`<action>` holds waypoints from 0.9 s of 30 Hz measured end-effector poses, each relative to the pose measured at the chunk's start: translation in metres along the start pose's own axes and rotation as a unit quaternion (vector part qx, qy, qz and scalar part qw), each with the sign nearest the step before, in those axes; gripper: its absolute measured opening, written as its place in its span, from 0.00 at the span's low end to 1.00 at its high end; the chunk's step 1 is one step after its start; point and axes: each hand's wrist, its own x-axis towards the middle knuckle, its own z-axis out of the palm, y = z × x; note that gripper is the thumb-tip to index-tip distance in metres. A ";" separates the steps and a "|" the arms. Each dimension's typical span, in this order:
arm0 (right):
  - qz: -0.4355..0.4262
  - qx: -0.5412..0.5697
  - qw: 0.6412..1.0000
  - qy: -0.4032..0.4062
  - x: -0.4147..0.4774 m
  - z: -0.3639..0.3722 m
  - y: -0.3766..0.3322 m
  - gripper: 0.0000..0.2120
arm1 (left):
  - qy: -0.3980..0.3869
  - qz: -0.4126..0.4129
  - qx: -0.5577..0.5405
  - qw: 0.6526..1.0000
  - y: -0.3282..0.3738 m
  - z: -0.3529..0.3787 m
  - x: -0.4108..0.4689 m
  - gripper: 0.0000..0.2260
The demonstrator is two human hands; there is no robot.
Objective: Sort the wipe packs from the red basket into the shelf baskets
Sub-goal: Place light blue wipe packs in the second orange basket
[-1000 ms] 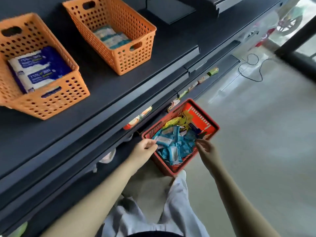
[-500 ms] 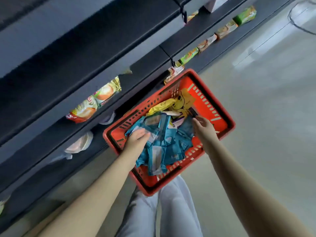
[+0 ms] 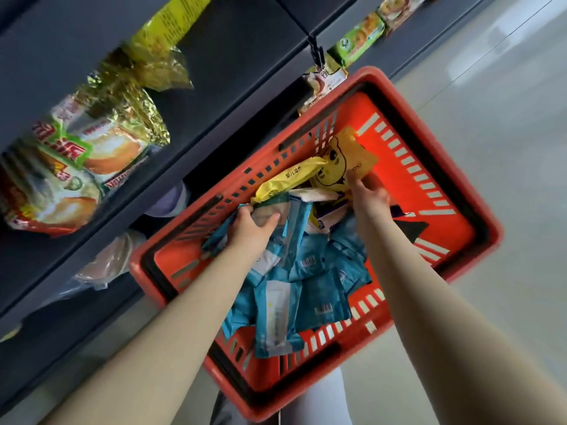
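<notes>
Selection is under way: in the red basket (image 3: pixel 395 182), the left hand (image 3: pixel 253 230) clamps its fingers round a teal wipe pack (image 3: pixel 293 228); the right hand (image 3: pixel 369 196) touches a yellow pack (image 3: pixel 349 157), grip unclear. The next move likely calls for a clean lift out.

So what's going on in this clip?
A person has both hands down in the red basket. The left hand grips a teal wipe pack at the top of the pile of teal packs. The right hand touches a flat yellow pack at the far end; whether it grips it is unclear.
</notes>
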 end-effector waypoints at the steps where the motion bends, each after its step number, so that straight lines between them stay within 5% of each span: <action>1: -0.001 0.017 1.000 0.001 -0.002 -0.001 0.001 0.20 | -0.008 -0.004 0.004 1.000 0.000 -0.001 0.002 0.33; 6: -0.030 0.080 0.996 -0.010 -0.024 -0.016 0.001 0.17 | -0.054 -0.025 0.083 0.995 0.007 -0.010 -0.011 0.51; 10: -0.033 0.119 0.992 -0.007 -0.041 -0.037 -0.002 0.33 | -0.077 0.024 0.170 0.982 0.003 0.004 -0.037 0.44; 15: -0.059 0.133 0.988 -0.047 -0.061 -0.064 -0.012 0.16 | 0.121 0.129 0.225 0.958 -0.011 0.006 -0.051 0.32; 19: -0.057 0.128 0.986 -0.094 -0.080 -0.073 -0.022 0.12 | 0.114 0.137 0.267 0.947 -0.007 -0.002 -0.063 0.27; 22: -0.072 0.091 0.985 -0.128 -0.102 -0.079 -0.034 0.13 | 0.096 0.146 0.176 0.969 -0.003 -0.009 -0.081 0.19; 27: -0.127 -0.012 0.979 -0.161 -0.169 -0.094 -0.080 0.08 | 0.034 0.072 -0.187 0.979 0.013 -0.051 -0.145 0.13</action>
